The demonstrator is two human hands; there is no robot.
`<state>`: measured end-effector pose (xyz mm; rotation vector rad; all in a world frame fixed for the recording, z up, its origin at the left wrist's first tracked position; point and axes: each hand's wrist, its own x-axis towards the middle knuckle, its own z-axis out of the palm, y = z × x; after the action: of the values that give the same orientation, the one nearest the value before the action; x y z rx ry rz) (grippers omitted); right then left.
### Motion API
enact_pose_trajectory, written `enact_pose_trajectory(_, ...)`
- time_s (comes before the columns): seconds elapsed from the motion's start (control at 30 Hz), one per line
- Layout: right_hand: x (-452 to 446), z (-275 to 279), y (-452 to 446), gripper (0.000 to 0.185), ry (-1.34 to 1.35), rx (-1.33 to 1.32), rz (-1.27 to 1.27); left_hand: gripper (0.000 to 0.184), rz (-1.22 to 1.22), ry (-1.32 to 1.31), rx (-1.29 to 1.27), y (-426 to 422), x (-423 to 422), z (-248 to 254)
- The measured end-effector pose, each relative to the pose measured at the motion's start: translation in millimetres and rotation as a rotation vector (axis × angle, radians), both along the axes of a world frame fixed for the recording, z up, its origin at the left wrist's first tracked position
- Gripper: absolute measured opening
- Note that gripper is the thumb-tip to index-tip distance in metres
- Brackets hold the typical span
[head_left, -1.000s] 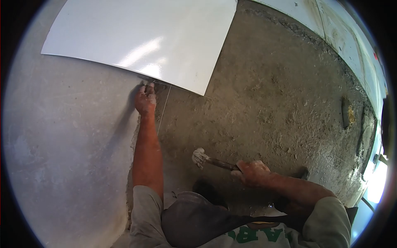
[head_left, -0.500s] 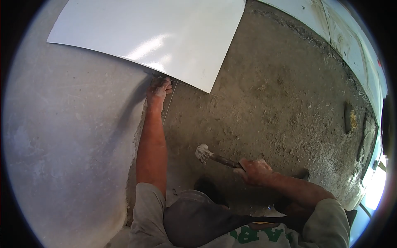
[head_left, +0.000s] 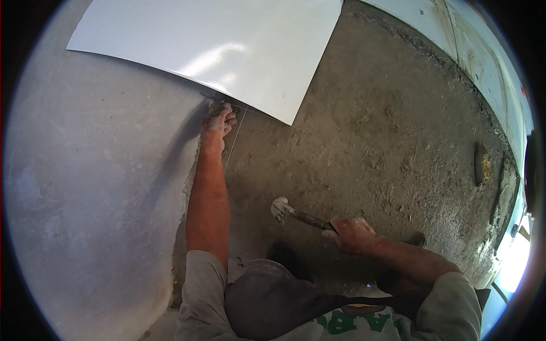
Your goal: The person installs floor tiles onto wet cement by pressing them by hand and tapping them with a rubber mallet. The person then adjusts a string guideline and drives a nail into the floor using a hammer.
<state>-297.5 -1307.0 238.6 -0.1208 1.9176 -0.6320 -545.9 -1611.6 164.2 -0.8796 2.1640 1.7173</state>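
My right hand [head_left: 354, 234] is wrapped round the handle of a hammer [head_left: 307, 220]. Its head, crusted with pale mortar, points left over the wet grey floor. My left hand [head_left: 218, 120] reaches forward to the near edge of a large glossy white tile [head_left: 227, 40]. Its fingers are curled, and what they hold, if anything, I cannot make out. A thin dark strip [head_left: 209, 97] pokes out left of these fingers, under the tile edge. A thin taut string [head_left: 235, 141] runs close by on the right.
A smooth grey slab [head_left: 96, 170] with a rough broken edge lies to the left. Rough damp mortar [head_left: 387, 142] covers the right side, with a small slot [head_left: 482, 163] in it. White panels [head_left: 478, 51] stand along the far right.
My left hand has turned slightly, with its fingers a little more visible at the tile edge. The view has shifted slightly; the hammer stays in my right hand at about the same place.
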Motion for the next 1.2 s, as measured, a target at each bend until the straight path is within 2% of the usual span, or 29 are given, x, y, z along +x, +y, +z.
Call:
enact_pose_trajectory(0.37, -2.6, 2.3, 0.6, 0.048, 0.004, 0.023, 0.066, 0.021, -0.029, 0.007, 0.035, 6.5, -4.4, -5.5)
enact_pose_trajectory(0.47, -4.1, 3.3, 0.2, 0.047, -0.01, 0.029, 0.058, 0.018, 0.123, 0.053, -0.009, -3.3, -4.6, -4.6)
enact_pose_trajectory(0.53, -3.1, 0.0, 0.6, 0.047, -0.011, 0.027, 0.058, 0.031, 0.225, 0.059, 0.021, -12.6, -5.8, -6.1)
enact_pose_trajectory(0.57, -2.6, -1.5, 0.8, 0.047, -0.01, 0.027, 0.061, 0.031, 0.228, 0.06, 0.021, -14.3, -6.8, -8.6)
enact_pose_trajectory(0.63, -2.2, -4.0, 0.7, 0.045, -0.011, 0.01, 0.022, 0.043, 0.232, 0.064, 0.034, -11.8, -8.0, -2.7)
enact_pose_trajectory(0.83, -4.6, -3.2, 0.3, 0.048, -0.005, 0.039, 0.095, 0.057, 0.173, 0.014, 0.119, -11.8, -22.2, 2.6)
enact_pose_trajectory(0.97, -5.6, -4.4, -0.5, 0.047, -0.019, 0.046, 0.101, 0.063, 0.173, -0.022, 0.106, -6.7, -22.0, 13.4)
enact_pose_trajectory(1.03, -7.1, -1.0, -1.3, 0.047, -0.018, 0.06, 0.102, 0.066, 0.094, -0.022, 0.108, -8.6, -23.7, 9.5)
enact_pose_trajectory(1.2, -7.4, -5.1, 0.8, 0.047, -0.009, 0.049, 0.127, 0.065, 0.053, 0.028, 0.173, -17.3, -28.6, 4.9)
